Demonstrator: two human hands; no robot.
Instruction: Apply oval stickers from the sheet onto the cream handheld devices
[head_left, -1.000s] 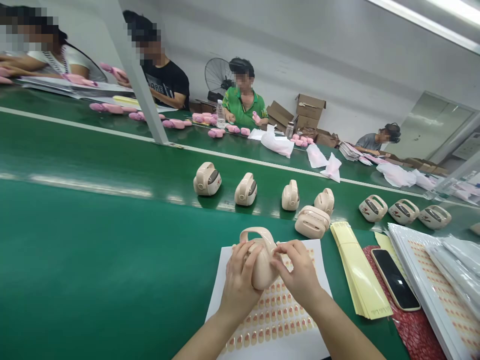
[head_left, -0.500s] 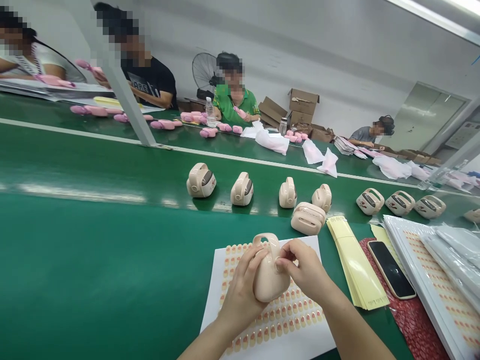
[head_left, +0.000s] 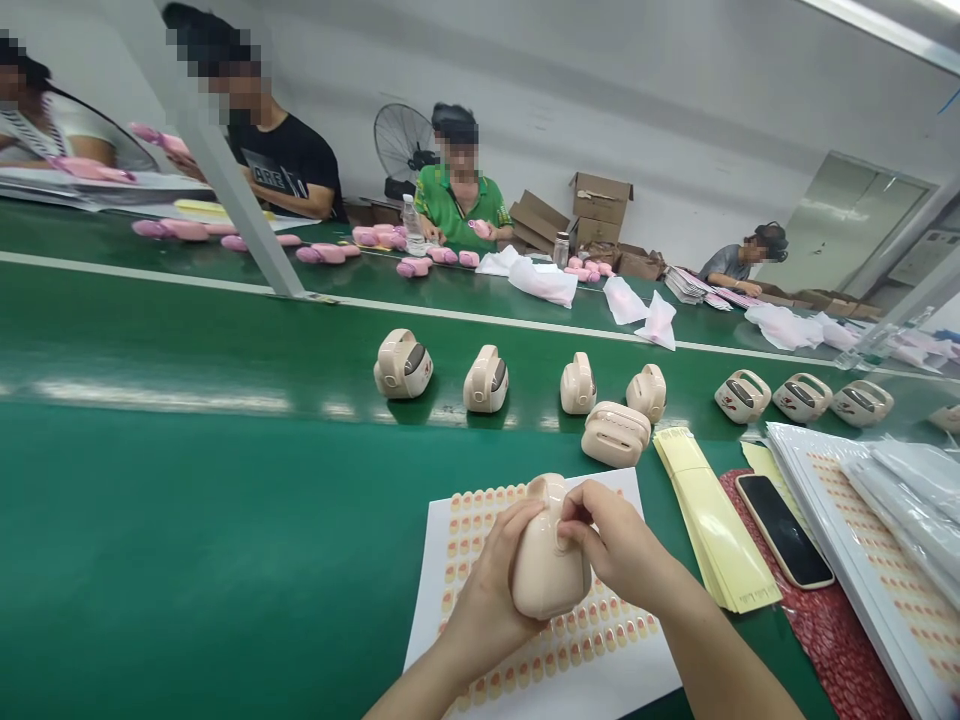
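Observation:
My left hand (head_left: 499, 575) is wrapped around a small cream device with a carry handle (head_left: 551, 580), holding it tilted above a white sheet of stickers (head_left: 427, 570). The fingers of my right hand (head_left: 607, 535) are pinched together against the device's side, at the round spot near the foot of its handle. Whatever may lie between those fingertips is too small to make out. Rows of oval cream-and-orange stickers cover the sheet, partly hidden by my hands and the device. Just beyond, a similar cream device (head_left: 616, 437) lies on its side.
More cream devices (head_left: 405, 365) stand in a row across the green table (head_left: 187, 560). On the right are yellow paper strips (head_left: 716, 520), a phone (head_left: 784, 530) on red wrap, and stacked sticker sheets (head_left: 862, 530). Co-workers handle pink items (head_left: 322, 253) behind a white rail (head_left: 450, 317).
The held device has tilted and moved slightly right and down, both hands with it. Its handle shows narrower now. My right fingertips stay at the same spot on its side.

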